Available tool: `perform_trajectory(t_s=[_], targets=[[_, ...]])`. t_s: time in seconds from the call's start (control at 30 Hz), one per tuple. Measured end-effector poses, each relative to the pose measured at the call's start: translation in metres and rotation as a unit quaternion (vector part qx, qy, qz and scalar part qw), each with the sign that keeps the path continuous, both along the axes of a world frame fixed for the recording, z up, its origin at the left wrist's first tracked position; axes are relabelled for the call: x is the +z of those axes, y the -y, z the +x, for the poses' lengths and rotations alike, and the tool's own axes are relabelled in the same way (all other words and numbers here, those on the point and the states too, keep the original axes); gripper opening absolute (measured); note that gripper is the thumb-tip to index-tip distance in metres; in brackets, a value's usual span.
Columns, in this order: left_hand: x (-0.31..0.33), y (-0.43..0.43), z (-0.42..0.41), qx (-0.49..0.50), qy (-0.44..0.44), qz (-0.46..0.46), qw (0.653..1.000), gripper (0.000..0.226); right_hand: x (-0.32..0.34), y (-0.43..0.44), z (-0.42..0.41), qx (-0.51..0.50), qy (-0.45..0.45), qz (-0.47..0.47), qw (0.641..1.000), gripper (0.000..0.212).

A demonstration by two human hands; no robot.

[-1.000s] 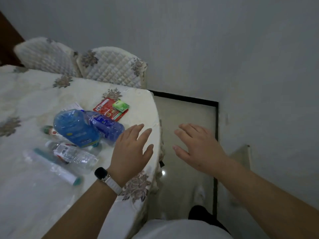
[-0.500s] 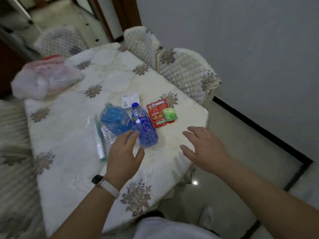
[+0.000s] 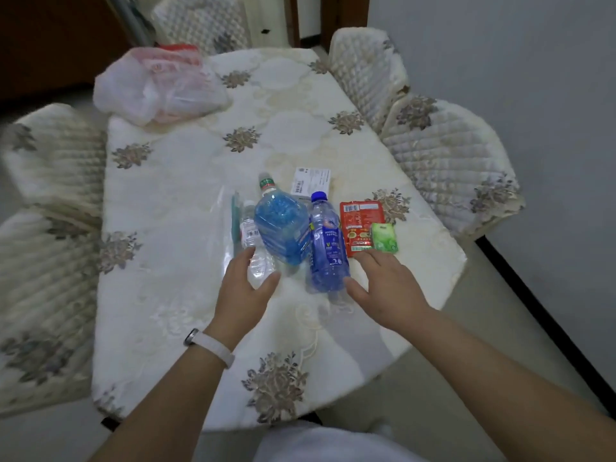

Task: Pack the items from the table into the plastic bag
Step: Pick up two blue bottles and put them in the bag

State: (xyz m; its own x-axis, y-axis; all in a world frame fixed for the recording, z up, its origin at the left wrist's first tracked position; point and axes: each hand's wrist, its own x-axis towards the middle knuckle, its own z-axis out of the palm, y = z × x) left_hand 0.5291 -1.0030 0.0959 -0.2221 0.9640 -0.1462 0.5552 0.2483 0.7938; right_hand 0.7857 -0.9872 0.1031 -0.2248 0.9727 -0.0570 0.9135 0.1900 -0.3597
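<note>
The table holds everything. The plastic bag slumps at its far left corner, well apart from the items, so I reckon nothing is packed yet. Near the middle lie the big blue jug, 2 bottles and the red packet. The left hand cups loosely round the clear bottle; the right hand, fingers spread and empty, nears the blue one, probably to gather them.

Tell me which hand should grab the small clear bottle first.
Left. The left hand is open right over the small clear bottle; the right hand sits beyond the blue-capped bottle.
</note>
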Motion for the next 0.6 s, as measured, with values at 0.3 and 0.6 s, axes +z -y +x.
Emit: perform_trajectory(t_s=[0.3,0.6], targets=[[-0.027,-0.112,-0.046,-0.187,0.175,-0.080,0.963,0.104,-0.029,-0.061,-0.045,-0.145,-0.065,-0.115,0.981,0.053],[-0.039,-0.143,-0.048,-0.310,0.212,-0.083,0.923,0.093,-0.058,-0.086,-0.062,-0.210,-0.077,-0.165,0.961,0.061]])
